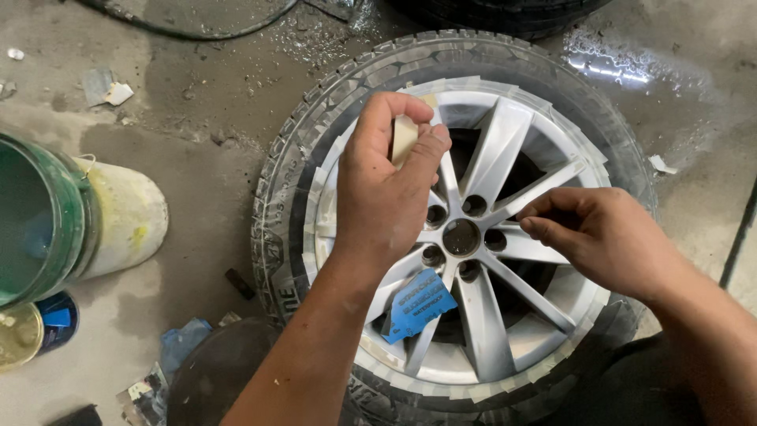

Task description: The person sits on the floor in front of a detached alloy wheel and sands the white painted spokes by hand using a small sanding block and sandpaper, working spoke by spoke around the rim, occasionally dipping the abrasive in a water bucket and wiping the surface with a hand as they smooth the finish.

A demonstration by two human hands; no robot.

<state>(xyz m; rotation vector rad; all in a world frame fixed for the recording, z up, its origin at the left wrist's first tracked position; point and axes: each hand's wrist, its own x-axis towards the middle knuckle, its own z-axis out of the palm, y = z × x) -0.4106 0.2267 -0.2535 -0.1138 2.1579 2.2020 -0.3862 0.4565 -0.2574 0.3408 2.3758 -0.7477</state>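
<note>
Your left hand (386, 185) holds a grip clamped on a beige sanding block (404, 138), pressed over a spoke of the silver alloy wheel (485, 331). Your right hand (603, 241) pinches its fingertips together at another spoke. The wheel lies flat on the floor (197, 181), its rim masked with tape (441, 386); a blue folded sheet (416, 304) rests between the spokes.
</note>
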